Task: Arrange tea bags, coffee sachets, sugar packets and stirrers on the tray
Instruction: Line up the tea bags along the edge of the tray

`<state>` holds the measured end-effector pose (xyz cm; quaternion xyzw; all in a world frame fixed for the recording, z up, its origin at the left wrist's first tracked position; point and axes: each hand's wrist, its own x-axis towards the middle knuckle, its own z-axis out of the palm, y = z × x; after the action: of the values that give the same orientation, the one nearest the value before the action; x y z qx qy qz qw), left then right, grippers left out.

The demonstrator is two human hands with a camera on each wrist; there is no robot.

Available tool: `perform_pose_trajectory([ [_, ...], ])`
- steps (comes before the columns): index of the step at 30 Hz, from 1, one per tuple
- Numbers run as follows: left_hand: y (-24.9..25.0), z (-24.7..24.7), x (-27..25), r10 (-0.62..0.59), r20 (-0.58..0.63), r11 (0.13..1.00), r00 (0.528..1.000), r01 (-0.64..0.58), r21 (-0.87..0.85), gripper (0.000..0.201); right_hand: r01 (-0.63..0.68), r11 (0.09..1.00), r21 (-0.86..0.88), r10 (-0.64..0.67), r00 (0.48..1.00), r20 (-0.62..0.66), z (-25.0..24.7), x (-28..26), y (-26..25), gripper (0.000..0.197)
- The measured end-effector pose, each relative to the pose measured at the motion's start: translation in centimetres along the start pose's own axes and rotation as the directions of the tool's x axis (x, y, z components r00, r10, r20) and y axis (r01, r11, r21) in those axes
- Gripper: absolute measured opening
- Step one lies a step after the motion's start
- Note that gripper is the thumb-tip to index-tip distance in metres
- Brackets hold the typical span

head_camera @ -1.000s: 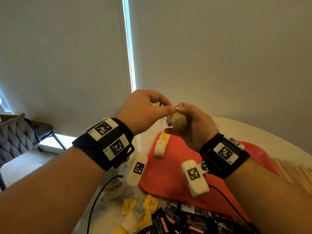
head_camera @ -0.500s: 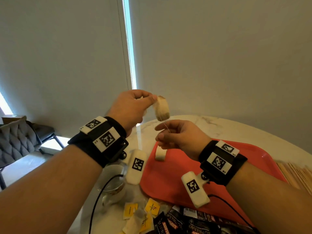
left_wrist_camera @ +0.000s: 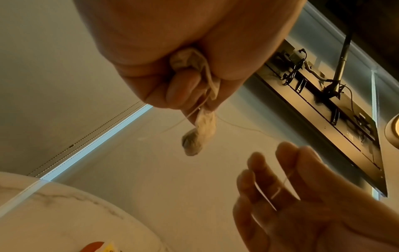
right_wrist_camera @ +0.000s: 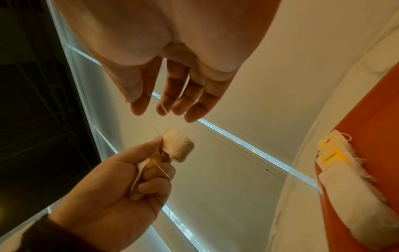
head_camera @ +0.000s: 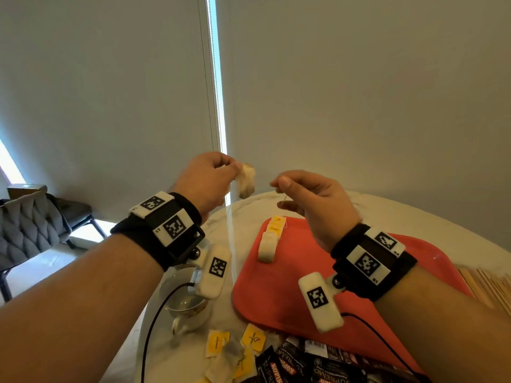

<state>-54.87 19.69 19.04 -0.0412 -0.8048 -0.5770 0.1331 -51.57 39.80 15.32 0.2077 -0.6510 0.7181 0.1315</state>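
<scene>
My left hand (head_camera: 235,170) is raised above the table and pinches a beige tea bag (head_camera: 245,182) by its top, with more of the bag and a yellow tag bunched in the palm (right_wrist_camera: 146,170). A thin string runs from the tea bag (right_wrist_camera: 177,146) to my right hand (head_camera: 279,186), which holds it between thumb and fingers; the string crosses those fingers (left_wrist_camera: 280,185). Below lies the red tray (head_camera: 276,294), with a short row of tea bags (head_camera: 268,244) along its far left edge, also in the right wrist view (right_wrist_camera: 349,184).
Loose yellow-tagged tea bags (head_camera: 229,352) and black coffee sachets (head_camera: 304,366) lie at the near edge of the marble table (head_camera: 414,214). A cup (head_camera: 185,302) stands left of the tray, under my left wrist. Wooden stirrers (head_camera: 486,283) lie at the right. A grey chair (head_camera: 25,225) stands far left.
My hands were together on the tea bag. The left has lifted away with the bag and the right has moved off to the right, drawing the string out.
</scene>
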Motion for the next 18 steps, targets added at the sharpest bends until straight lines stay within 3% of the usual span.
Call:
perform_pose_trajectory([
  [4,0.1,0.6,-0.8,0.040,0.105,0.998,0.994,-0.044,0.035,0.015,-0.103,0.993,-0.062,0.103,0.995,-0.008,0.6,1.0,0.6,0.008],
  [7,0.1,1.1,-1.1,0.041,0.149,0.997,0.988,-0.050,0.056,0.014,-0.202,0.971,-0.132,0.206,0.978,0.022,0.7,1.3,1.3,0.012],
  [11,-0.3,1.1,-0.6,-0.034,0.133,0.996,0.991,0.023,0.085,0.012,-0.307,0.946,-0.105,0.307,0.952,-0.021,0.2,1.3,2.2,0.015],
  [15,-1.1,1.0,0.1,-0.123,0.103,0.991,0.987,0.116,0.068,0.009,-0.478,0.873,-0.098,0.467,0.877,-0.115,-0.4,1.0,4.3,0.016],
  [18,-1.4,1.1,0.4,-0.134,0.143,0.988,0.981,0.121,0.095,0.009,-0.472,0.880,-0.064,0.465,0.880,-0.099,-0.5,0.6,4.8,0.016],
])
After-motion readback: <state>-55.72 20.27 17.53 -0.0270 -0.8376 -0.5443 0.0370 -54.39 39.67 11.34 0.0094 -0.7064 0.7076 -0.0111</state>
